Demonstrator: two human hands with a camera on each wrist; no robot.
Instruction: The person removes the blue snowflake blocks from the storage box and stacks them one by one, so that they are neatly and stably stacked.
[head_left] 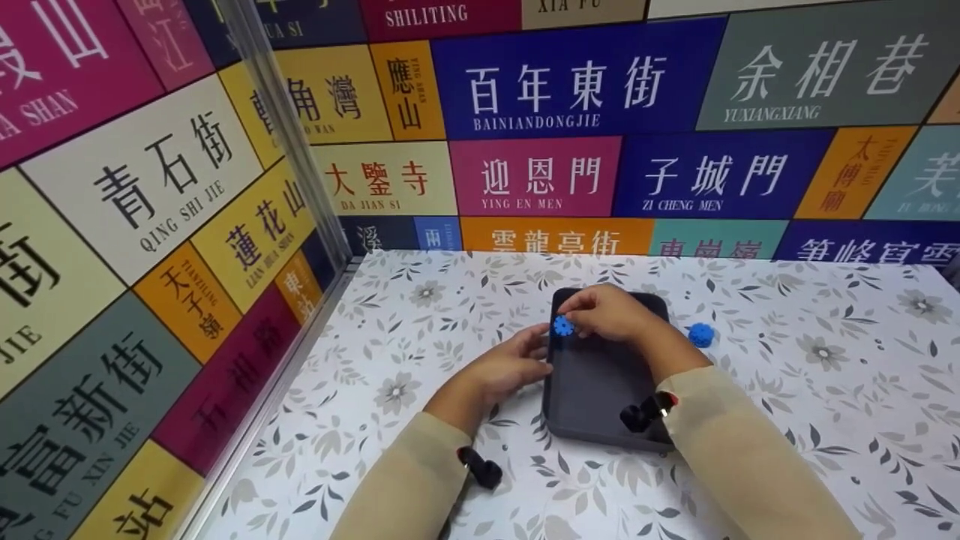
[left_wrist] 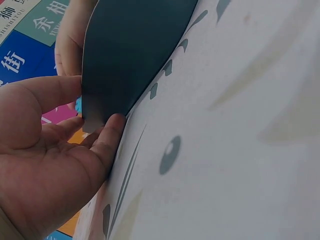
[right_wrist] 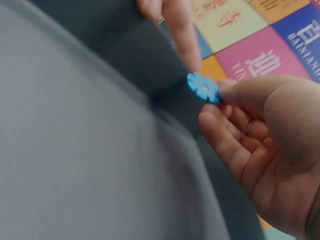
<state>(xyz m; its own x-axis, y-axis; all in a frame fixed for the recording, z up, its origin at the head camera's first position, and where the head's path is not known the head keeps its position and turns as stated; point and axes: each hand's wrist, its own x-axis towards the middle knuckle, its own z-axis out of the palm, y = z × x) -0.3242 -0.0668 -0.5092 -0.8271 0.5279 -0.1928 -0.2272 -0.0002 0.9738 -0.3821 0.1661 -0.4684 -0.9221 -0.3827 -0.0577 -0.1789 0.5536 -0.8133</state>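
My right hand (head_left: 619, 315) pinches a blue flower-shaped plastic disc (right_wrist: 204, 88) with notched edges between thumb and fingers. It holds the disc at the far-left part of a dark grey rectangular tray (head_left: 600, 386), close to the rim. My left hand (head_left: 510, 367) is at the tray's left side, its fingers touching the outer wall, as the left wrist view shows. In the right wrist view a left fingertip (right_wrist: 187, 45) comes close to the disc; whether they touch I cannot tell.
A round cluster of blue notched pieces (head_left: 701, 334) lies on the table right of the tray. The table wears a white leaf-patterned cover (head_left: 825, 405). Walls of colourful lettered panels (head_left: 577, 82) stand behind and to the left.
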